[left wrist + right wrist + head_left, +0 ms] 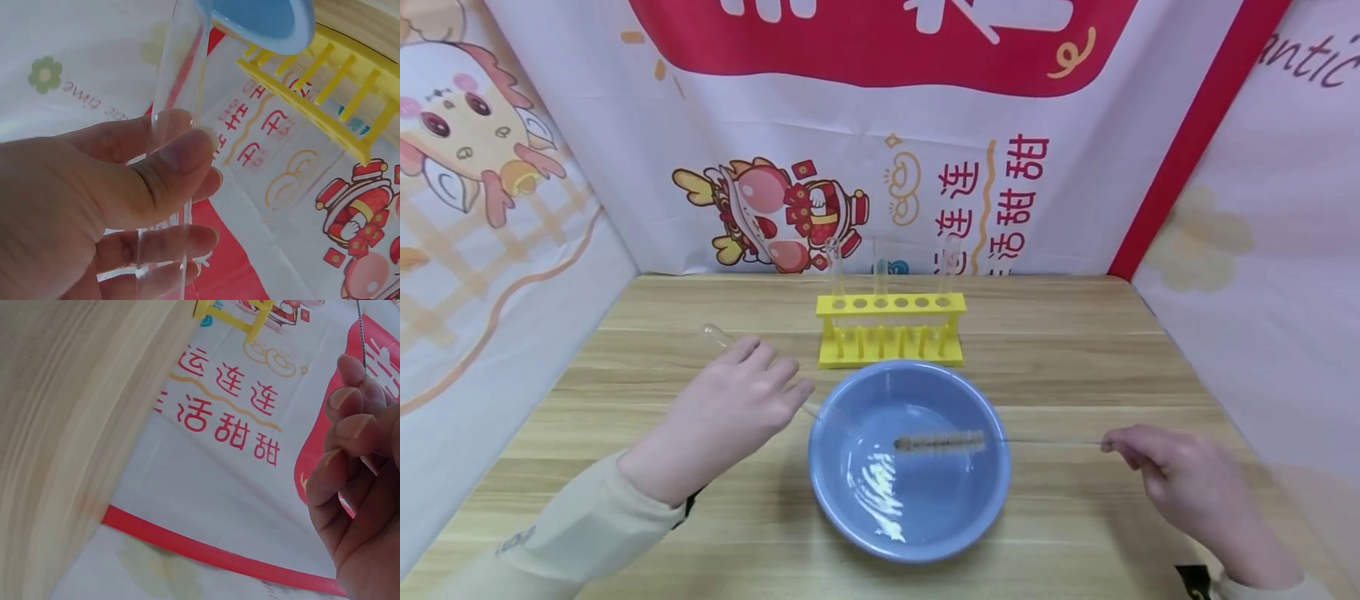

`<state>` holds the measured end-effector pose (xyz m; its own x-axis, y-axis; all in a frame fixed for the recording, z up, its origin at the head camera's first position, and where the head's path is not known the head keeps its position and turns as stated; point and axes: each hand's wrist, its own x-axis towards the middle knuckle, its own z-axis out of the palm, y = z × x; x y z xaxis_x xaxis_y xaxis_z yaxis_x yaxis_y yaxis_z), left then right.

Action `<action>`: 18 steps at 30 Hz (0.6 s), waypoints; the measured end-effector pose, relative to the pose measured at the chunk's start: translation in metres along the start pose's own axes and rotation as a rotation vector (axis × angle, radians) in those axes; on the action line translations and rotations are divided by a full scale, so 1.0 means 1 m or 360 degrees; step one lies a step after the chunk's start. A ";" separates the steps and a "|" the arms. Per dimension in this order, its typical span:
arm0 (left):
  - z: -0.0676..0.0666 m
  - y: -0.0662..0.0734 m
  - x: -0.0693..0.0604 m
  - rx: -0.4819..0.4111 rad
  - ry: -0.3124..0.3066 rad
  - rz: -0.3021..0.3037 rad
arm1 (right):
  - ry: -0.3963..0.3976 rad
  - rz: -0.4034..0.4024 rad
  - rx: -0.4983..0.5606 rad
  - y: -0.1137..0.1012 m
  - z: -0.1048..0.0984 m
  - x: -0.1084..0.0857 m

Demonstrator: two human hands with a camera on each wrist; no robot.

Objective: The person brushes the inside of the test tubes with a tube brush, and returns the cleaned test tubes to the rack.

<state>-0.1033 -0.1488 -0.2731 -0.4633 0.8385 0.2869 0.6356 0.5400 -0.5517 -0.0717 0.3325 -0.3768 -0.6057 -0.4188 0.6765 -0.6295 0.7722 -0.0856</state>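
My left hand (pixel 722 417) grips a clear glass test tube (pixel 178 75) between thumb and fingers. The tube's rounded end (pixel 715 335) points to the far left; its other end reaches over the left rim of a blue basin (pixel 912 550). My right hand (pixel 1187 479), to the right of the basin, pinches the thin twisted-wire handle (pixel 360 328) of a test tube brush. The bristle head of the brush (pixel 940 442) is over the basin, apart from the tube. Only the wire end of the brush shows in the right wrist view.
Behind the basin stands a yellow test tube rack (pixel 891 305) holding three upright test tubes (pixel 880 271). Everything is on a wooden table (pixel 1045 350). Printed white and red cloth (pixel 820 117) closes off the back and both sides.
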 end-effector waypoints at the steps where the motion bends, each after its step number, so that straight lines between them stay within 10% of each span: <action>1: -0.001 0.000 0.003 0.0021 -0.0011 0.0023 | 0.0002 -0.0010 -0.0016 -0.001 0.000 0.000; 11: -0.004 -0.002 0.024 -0.0019 -0.0079 0.0112 | 0.0023 -0.0076 -0.0096 -0.006 0.001 -0.001; 18: 0.016 -0.021 0.045 -0.1077 0.0041 -0.0132 | 0.0034 -0.0073 -0.0112 -0.007 0.001 -0.003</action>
<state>-0.1471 -0.1235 -0.2616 -0.5175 0.7894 0.3304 0.8488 0.5223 0.0816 -0.0662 0.3281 -0.3794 -0.5660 -0.4447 0.6941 -0.6202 0.7844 -0.0032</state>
